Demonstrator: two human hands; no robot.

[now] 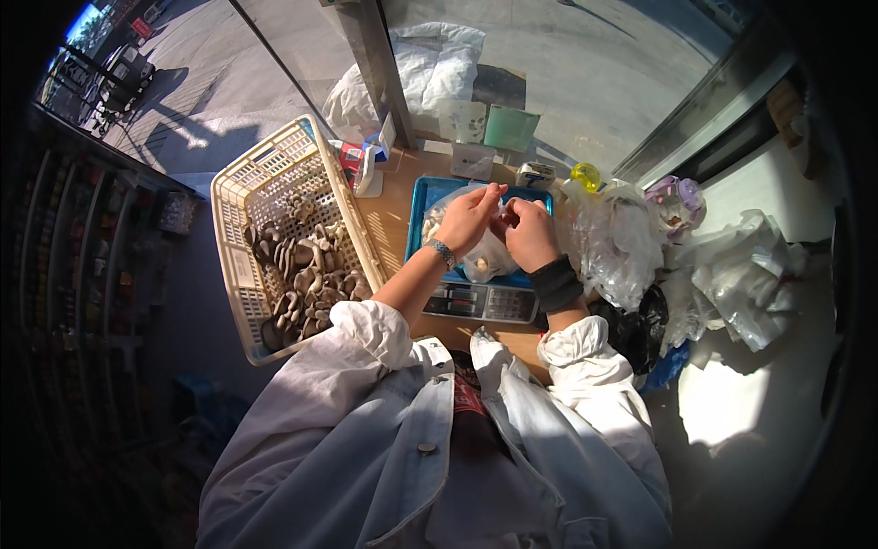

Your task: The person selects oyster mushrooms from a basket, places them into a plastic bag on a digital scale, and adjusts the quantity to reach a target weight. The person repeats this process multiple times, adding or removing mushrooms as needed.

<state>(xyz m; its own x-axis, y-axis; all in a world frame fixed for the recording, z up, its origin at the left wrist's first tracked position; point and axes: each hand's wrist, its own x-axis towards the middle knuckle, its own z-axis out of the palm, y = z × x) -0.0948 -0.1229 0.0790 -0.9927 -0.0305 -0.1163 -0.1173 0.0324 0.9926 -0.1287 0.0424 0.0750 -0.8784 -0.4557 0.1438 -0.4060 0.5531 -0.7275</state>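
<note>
Both of my hands are close together over the blue tray (413, 226) of a digital scale (480, 302). My left hand (468, 218) pinches the gathered top of a clear plastic bag (490, 257) between thumb and fingers. Right beside it, my right hand (529, 235) has its fingers curled at the same gathered plastic. The bag rests on the tray with pale pieces inside, perhaps mushrooms. A cream plastic basket (230, 237), left of the scale, holds grey oyster mushrooms (309, 267). The fingertips partly hide the bag's neck.
Clear plastic bags (614, 240) bunch at the right, beside a yellow tape roll (585, 176) and a black bag (634, 329). Behind the scale stand a small box (536, 175) and a green card (511, 129) by the glass. A white stand (368, 175) is near the basket.
</note>
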